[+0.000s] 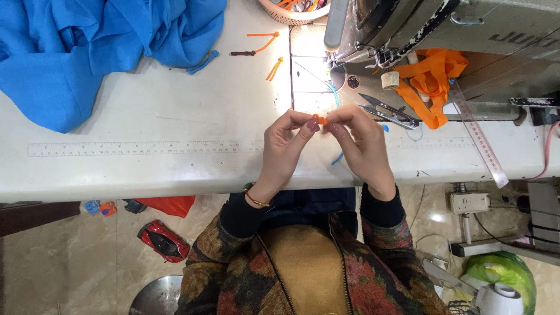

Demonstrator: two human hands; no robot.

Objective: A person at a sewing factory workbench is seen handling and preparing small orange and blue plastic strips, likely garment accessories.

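Orange strip [319,119] pinched between fingertips of left hand [286,146] and right hand [360,143], both closed on it, above white table [175,116]; snips [388,112] just beside.

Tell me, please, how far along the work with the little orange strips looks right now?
Seemingly done: two orange loops lie near the basket. In hand: left hand and right hand pinch a small orange piece. Left: a heap of orange tape under the sewing machine.
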